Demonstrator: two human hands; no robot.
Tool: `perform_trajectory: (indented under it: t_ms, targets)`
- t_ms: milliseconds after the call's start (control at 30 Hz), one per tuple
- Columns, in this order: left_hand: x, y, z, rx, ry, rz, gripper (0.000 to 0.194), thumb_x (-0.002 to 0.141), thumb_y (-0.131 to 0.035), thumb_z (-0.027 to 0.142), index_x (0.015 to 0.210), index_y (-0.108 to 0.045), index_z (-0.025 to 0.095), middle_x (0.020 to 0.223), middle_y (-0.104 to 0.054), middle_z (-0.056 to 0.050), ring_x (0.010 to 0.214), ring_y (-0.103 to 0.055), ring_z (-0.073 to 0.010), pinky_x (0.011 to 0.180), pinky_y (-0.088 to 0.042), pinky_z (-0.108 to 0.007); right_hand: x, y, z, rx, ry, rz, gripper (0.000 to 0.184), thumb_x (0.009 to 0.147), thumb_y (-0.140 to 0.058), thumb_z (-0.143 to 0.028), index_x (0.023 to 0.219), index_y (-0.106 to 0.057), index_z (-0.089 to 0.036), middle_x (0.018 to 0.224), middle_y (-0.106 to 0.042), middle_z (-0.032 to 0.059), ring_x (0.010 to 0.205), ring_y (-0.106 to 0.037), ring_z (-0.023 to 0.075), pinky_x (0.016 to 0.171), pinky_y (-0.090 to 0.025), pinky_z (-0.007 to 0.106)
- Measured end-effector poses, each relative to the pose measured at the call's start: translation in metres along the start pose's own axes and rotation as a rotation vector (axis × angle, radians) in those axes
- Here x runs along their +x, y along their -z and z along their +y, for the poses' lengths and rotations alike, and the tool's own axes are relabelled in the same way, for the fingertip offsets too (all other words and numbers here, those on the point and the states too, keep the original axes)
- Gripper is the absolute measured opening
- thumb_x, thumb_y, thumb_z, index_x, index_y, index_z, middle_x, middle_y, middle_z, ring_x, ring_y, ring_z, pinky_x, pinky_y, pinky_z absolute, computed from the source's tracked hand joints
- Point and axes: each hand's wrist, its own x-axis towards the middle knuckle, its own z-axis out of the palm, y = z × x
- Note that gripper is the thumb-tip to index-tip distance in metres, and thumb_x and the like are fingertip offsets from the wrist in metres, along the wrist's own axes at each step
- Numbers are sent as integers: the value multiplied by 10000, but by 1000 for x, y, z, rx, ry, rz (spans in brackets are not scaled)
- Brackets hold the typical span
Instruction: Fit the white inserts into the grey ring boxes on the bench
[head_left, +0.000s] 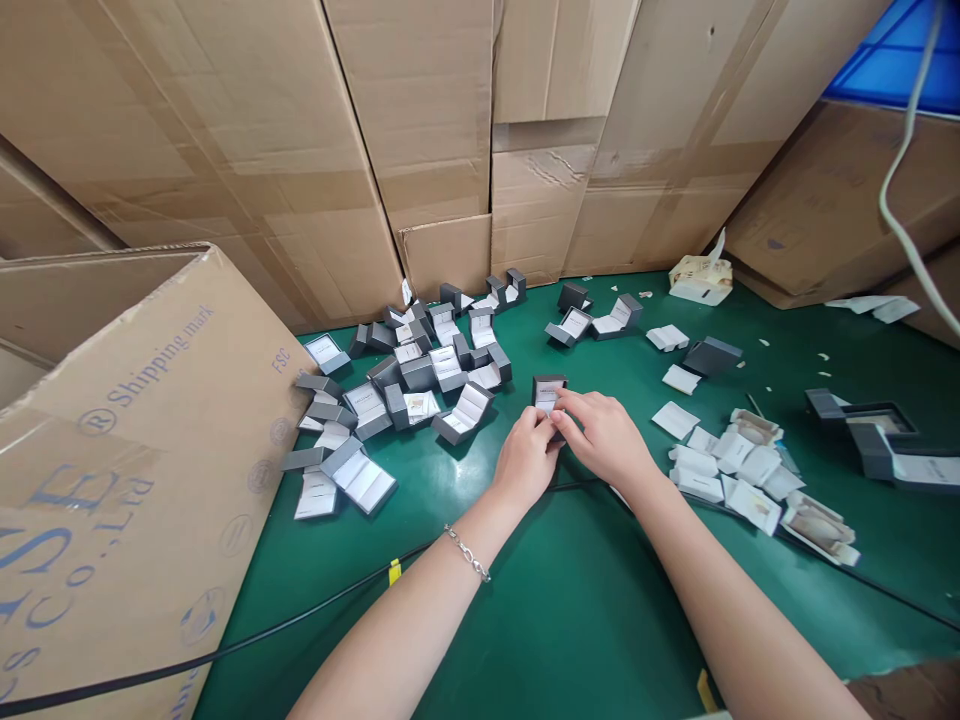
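Observation:
Both hands meet at a small grey jewelry box (550, 386) with a white lining, its lid raised. My left hand (527, 456) is wrapped round the near left side of the box. From the right, my right hand (600, 432) reaches over, its fingers pressed at the white inside. The lower part of the box is hidden behind the fingers. Many similar open boxes (463, 412) lie left of my hands. A few more boxes (616, 316) stand beyond them, and white card inserts (759, 464) are heaped to the right.
A large cardboard carton (150, 480) borders the left, and tall cartons (435, 110) wall off the back. A black cable (322, 607) crosses the green table (525, 620). At the back right sits a tissue pack (701, 282); larger dark boxes (874, 445) lie far right.

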Motion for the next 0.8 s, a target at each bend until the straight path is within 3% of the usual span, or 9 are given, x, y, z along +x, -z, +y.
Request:
perform_trajectory:
  t_ms: [267, 400, 500, 567, 667, 800]
  targets:
    - [1, 3, 2, 26, -12, -48, 177, 843, -460, 156, 940, -606, 185, 904, -538, -43, 815, -559, -159, 721, -491, -282, -2, -6, 1, 39, -73, -54, 446, 911, -296, -429, 1211, -503, -171, 990, -668, 95, 850, -603, 248, 733, -431, 387]
    - [0, 3, 1, 35, -35, -33, 178, 854, -449, 165, 954, -593, 194, 917, -528, -39, 820, -559, -161, 713, -492, -283, -1, -8, 4, 161, -80, -68, 426, 911, -292, -432, 1196, -515, -207, 1024, -659, 80, 869, -601, 242, 736, -447, 382]
    - [1, 4, 1, 41, -20, 0, 191, 842, -455, 137, 959, -589, 209, 945, -518, -38, 846, -562, -163, 751, -493, -296, 2, -4, 10, 252, -76, -9, 363, 907, -309, -413, 1040, -585, -219, 1073, -644, 73, 942, -591, 230, 764, -458, 357]
    - [1, 4, 0, 16, 3, 37, 216, 832, -452, 109, 971, -581, 212, 988, -510, -42, 874, -562, -164, 781, -492, -305, 4, 3, 22, 247, -156, 82, 334, 892, -341, -412, 948, -602, -212, 1014, -654, 77, 905, -595, 224, 755, -460, 348]
    - [2, 6, -2, -62, 72, 80, 248, 838, -432, 115, 1032, -550, 214, 1039, -490, -52, 858, -566, -146, 779, -503, -296, -1, 19, 54, 108, -394, 194, 295, 849, -405, -407, 908, -607, -201, 916, -643, 93, 792, -592, 232, 702, -454, 374]
    - [3, 5, -4, -117, 158, 90, 272, 816, -479, 159, 1079, -521, 212, 1120, -460, -68, 863, -571, -144, 791, -514, -306, -26, 40, 108, -104, -632, 193, 285, 713, -572, -443, 713, -601, -160, 786, -575, 172, 825, -563, 310, 670, -429, 433]
